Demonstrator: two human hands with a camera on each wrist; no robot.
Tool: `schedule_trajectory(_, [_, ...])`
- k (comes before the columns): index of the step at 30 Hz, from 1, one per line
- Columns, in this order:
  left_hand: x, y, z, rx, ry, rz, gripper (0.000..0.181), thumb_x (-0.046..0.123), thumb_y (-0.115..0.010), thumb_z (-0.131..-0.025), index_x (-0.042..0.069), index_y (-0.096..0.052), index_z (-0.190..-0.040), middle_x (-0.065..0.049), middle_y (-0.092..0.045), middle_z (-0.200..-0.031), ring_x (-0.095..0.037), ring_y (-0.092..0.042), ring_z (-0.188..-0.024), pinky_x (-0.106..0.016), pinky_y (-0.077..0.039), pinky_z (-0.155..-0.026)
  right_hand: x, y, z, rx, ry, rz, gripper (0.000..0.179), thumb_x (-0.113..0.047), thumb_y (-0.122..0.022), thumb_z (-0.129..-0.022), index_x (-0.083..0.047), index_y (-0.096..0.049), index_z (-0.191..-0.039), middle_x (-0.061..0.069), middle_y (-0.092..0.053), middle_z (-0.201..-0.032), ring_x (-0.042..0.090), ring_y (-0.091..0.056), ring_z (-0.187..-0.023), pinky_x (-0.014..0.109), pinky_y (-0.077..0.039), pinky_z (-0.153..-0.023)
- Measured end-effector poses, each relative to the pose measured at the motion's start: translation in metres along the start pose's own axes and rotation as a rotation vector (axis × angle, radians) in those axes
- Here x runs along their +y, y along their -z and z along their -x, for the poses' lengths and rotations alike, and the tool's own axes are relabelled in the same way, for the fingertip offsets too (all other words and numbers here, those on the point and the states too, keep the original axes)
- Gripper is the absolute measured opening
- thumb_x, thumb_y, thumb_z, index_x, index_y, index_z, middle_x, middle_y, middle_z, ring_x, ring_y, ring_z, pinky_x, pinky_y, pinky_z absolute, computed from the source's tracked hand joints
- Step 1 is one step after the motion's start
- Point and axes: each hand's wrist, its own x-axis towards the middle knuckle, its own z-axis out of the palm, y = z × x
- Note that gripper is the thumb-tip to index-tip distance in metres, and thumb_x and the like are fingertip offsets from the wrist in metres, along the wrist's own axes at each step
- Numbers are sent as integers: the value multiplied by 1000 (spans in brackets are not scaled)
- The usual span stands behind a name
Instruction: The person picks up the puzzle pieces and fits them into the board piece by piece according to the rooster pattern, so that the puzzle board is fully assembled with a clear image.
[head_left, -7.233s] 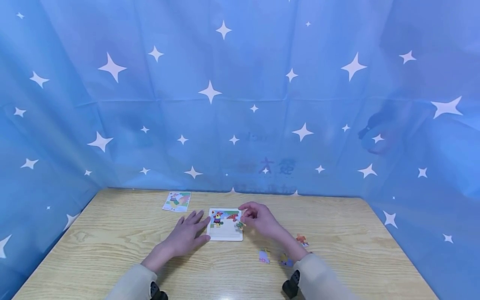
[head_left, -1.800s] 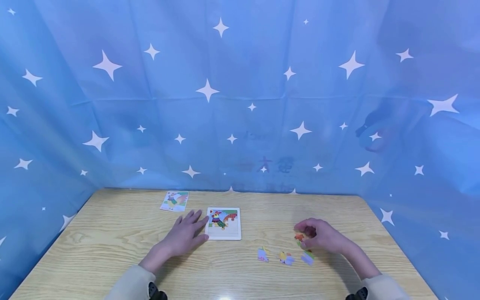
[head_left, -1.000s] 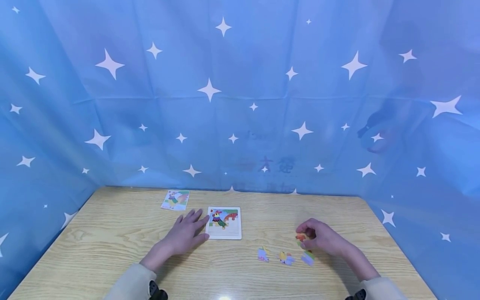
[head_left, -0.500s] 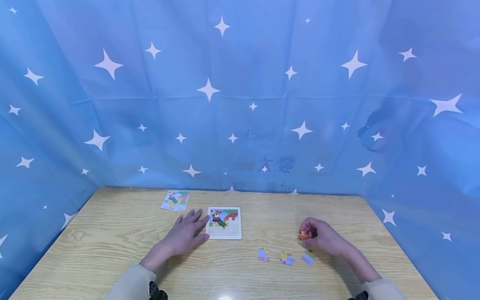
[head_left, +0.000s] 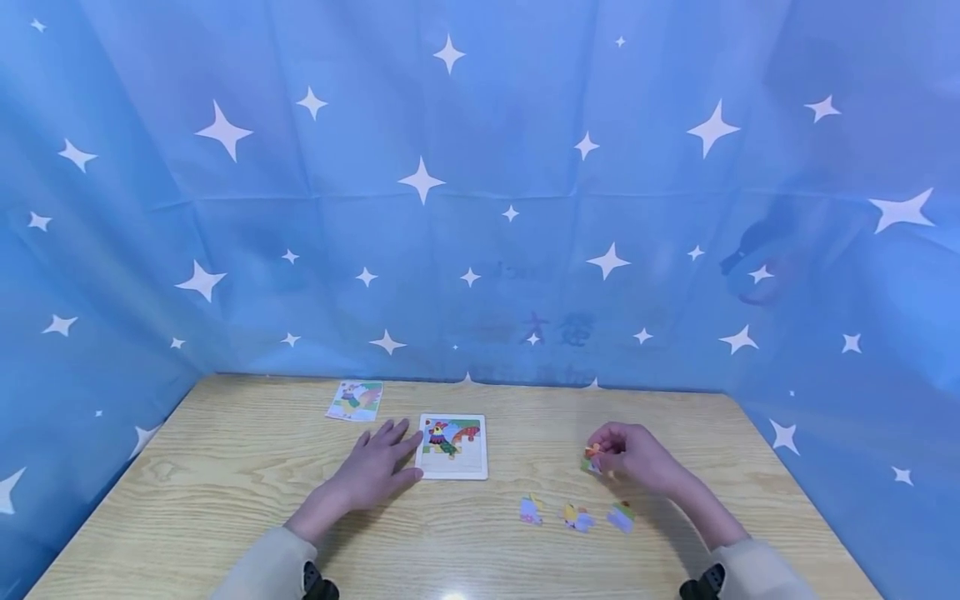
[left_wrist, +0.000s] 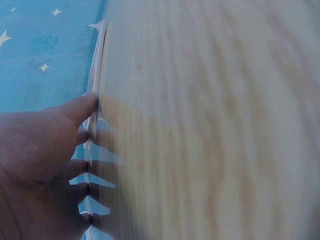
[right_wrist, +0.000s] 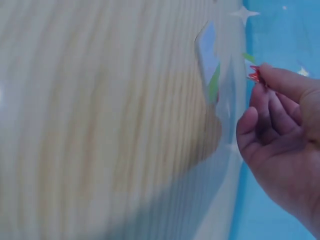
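Note:
My left hand [head_left: 377,468] lies spread on the table, its thumb and fingertips touching the left edge of a white-framed puzzle board [head_left: 453,477]. On that board, a partly assembled rooster picture fills the upper part, and bare white shows lower down. Between thumb and fingers my right hand [head_left: 636,454] pinches a puzzle piece [right_wrist: 253,74] coloured red-orange and green, lifted off the table in the right wrist view. Three loose puzzle pieces lie in front: a lilac one [head_left: 530,510], a yellow and lilac one [head_left: 577,517], and a lilac and green one [head_left: 621,517].
A rooster picture card [head_left: 355,401] lies at the back left of the wooden table [head_left: 225,483]. Behind the table hangs a blue curtain [head_left: 480,233] with white stars, which also runs along both sides.
The right hand went from the board to the loose pieces, took hold of the red-orange piece and lifted it slightly back and left. Another piece now sits in the board. The left hand stayed put.

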Motion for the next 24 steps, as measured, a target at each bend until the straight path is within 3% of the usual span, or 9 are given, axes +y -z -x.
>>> schedule_trajectory(13, [2, 2, -1, -37, 56, -2, 61, 36, -62, -104, 3, -48, -153, -28, -32, -160, -51, -23, -149, -75, -17, -112, -32, -38, -40, -6, 88, -19, 14, -7, -65, -101, 0, -73, -110, 4, -71, -91, 25, -65, -79, 31, -54, -64])
schedule_trajectory(19, [3, 2, -1, -30, 39, -3, 61, 35, -61, -104, 2, -47, -153, -30, -32, -160, -52, -23, -148, -75, -16, -113, -48, -58, -58, -19, 138, -48, 17, -6, -65, -100, 3, -73, -113, 8, -71, -96, 20, -63, -81, 28, -52, -67])
schedule_trajectory(24, [-1, -1, -1, -20, 17, -10, 61, 35, -61, -104, 1, -48, -152, -32, -33, -158, -54, -24, -146, -76, -17, -111, -58, -75, -68, -48, 115, -46, 20, -6, -63, -101, 3, -73, -117, 6, -72, -100, 17, -63, -85, 31, -53, -71])
